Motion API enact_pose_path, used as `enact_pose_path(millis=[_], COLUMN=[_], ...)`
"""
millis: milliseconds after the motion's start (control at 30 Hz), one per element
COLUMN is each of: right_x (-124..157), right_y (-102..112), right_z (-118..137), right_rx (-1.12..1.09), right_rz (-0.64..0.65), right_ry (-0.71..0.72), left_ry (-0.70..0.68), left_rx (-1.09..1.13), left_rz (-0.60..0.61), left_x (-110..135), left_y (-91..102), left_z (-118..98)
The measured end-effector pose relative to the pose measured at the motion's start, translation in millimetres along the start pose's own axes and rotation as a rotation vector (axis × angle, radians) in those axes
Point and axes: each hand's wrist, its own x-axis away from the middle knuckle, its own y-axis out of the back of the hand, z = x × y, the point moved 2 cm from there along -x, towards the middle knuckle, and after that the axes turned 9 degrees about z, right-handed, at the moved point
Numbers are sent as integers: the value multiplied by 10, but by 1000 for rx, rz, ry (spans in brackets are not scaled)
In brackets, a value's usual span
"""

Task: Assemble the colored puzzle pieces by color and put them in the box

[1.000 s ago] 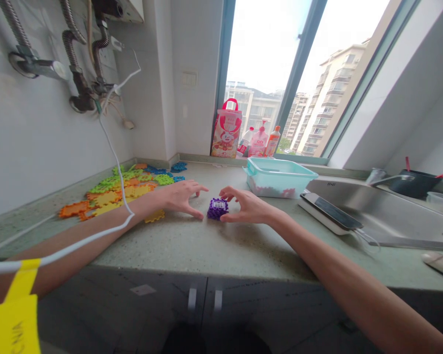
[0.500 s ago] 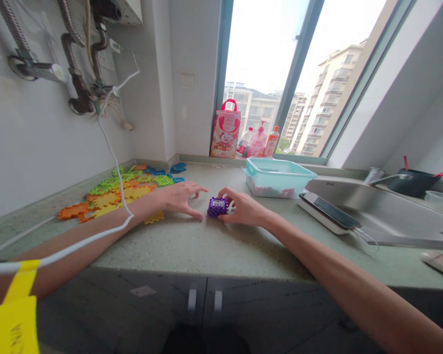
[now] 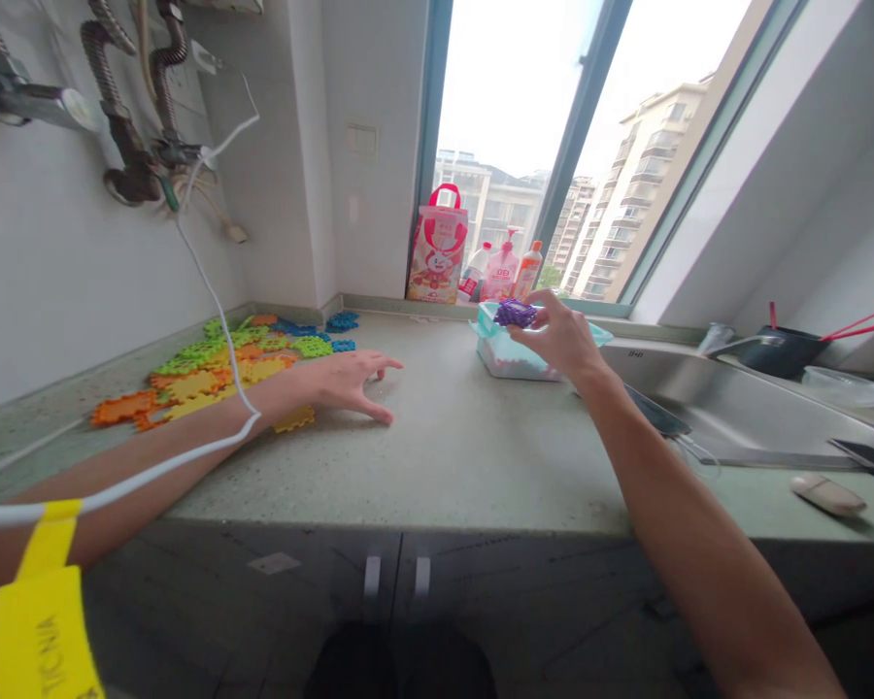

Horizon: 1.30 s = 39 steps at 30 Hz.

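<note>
My right hand [image 3: 559,335] grips a small stack of purple notched puzzle pieces [image 3: 516,313] between thumb and fingers. It holds them above the near rim of a light teal plastic tub [image 3: 514,354], whose see-through wall shows pinkish pieces low inside. My left hand [image 3: 356,382] rests near the counter with thumb and fingers apart and nothing in them. Beside its wrist lies a spread of puzzle pieces [image 3: 196,385] in orange, yellow, green and blue.
A phone [image 3: 655,412] lies by the steel sink [image 3: 743,408], right of the tub. A white cable [image 3: 225,340] crosses over my left forearm. A pink bag [image 3: 439,248] and several bottles [image 3: 501,272] stand at the window. A computer mouse [image 3: 828,495] lies at the right.
My right hand has lifted the purple pieces off the counter and carried them right and away to the tub. My left hand stays nearly where it was, fingers spread. The view has shifted slightly.
</note>
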Motion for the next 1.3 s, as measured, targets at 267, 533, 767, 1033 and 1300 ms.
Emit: enact_pose_path(millis=[267, 533, 767, 1033, 1300], right_x=[-76, -85, 13, 242, 276], right_y=[262, 134, -154, -628, -779], right_z=[-806, -669, -131, 290, 303], right_rx=[208, 275, 114, -104, -147], right_rz=[25, -191, -203, 147, 235], right_ry=[-352, -162, 475, 828, 790], left_ry=[-18, 16, 86, 462, 727], left_rx=[-20, -63, -282, -415, -248], left_rz=[-2, 16, -89, -201, -108], left_x=[-15, -2, -34, 101, 243], left_y=[-38, 4, 6, 171, 64], left_z=[68, -33, 61, 738, 1532])
